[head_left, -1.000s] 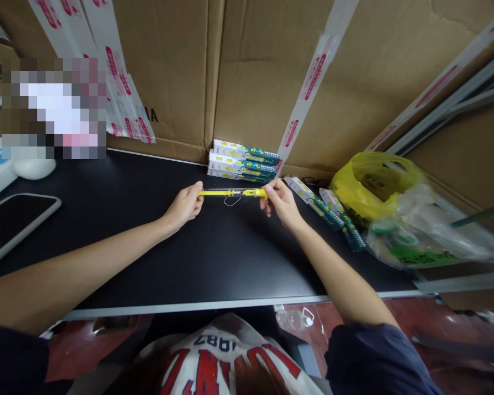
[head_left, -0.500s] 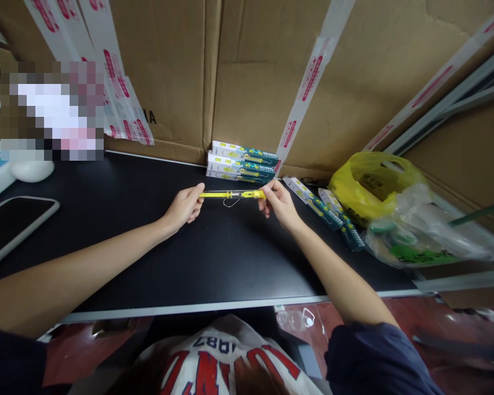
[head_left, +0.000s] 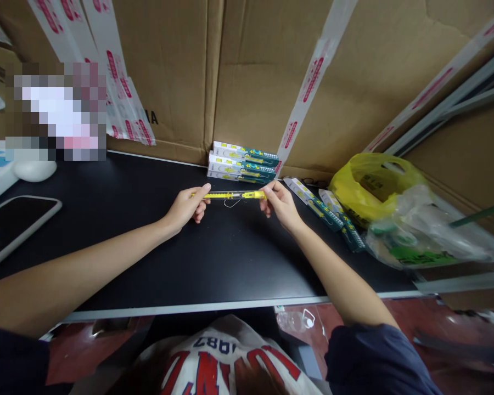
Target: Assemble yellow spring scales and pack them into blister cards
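A slim yellow and clear spring scale point(head_left: 237, 195) is held level between my two hands, above the black table point(head_left: 230, 263). My left hand point(head_left: 190, 206) pinches its left part between thumb and fingers, and a bit of the yellow end shows behind the thumb. At the other end, my right hand point(head_left: 280, 206) grips the yellow tip with thumb and forefinger. A thin wire hook point(head_left: 231, 203) shows just below the middle of the scale; where it attaches I cannot tell. Just behind stands a stack of printed spring scale boxes point(head_left: 242, 162).
Two more boxes point(head_left: 313, 203) lie slanted right of my right hand. Beyond them are a yellow plastic bag point(head_left: 362, 189) and a clear bag point(head_left: 428, 236). On the left are a phone point(head_left: 12, 225) and a white rounded object point(head_left: 35, 169). A cardboard wall point(head_left: 263, 82) rises behind.
My left hand has shifted slightly right along the spring scale, and its grip has changed a little. The right hand stays on the right tip.
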Demonstrator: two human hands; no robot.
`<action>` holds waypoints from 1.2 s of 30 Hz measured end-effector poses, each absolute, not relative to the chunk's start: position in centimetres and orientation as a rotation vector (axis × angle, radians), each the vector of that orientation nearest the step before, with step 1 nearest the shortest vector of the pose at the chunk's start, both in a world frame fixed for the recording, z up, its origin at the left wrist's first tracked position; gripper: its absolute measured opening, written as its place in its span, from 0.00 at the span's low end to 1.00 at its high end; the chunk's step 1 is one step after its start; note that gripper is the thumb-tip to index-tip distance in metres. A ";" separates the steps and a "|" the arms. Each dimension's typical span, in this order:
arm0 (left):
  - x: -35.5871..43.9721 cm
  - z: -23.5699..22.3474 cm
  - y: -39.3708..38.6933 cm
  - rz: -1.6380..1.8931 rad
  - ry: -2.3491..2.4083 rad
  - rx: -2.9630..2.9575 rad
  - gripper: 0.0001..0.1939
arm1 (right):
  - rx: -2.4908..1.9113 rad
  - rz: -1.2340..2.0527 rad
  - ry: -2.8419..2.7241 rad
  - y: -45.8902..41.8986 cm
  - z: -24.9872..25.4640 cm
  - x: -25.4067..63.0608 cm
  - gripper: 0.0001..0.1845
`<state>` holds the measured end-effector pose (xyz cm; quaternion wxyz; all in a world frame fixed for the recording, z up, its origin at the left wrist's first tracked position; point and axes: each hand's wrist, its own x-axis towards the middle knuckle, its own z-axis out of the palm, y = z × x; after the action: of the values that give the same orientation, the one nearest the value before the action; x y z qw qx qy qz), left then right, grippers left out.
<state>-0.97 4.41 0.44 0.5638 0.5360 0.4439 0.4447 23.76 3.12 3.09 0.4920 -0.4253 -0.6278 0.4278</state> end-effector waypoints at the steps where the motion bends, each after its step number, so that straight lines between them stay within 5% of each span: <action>1: -0.9 0.4 4.4 1.047 1.036 1.260 0.19 | -1.038 1.040 -1.523 3.1 3.1 23.8 0.19; 36: -1.0 0.7 4.4 0.875 1.065 1.261 0.18 | -0.984 1.062 -1.513 3.4 3.0 24.3 0.18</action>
<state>-1.00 4.45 0.66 0.5947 0.5426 0.4585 0.3765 24.25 3.42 2.98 0.5001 -0.4069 -0.6256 0.4393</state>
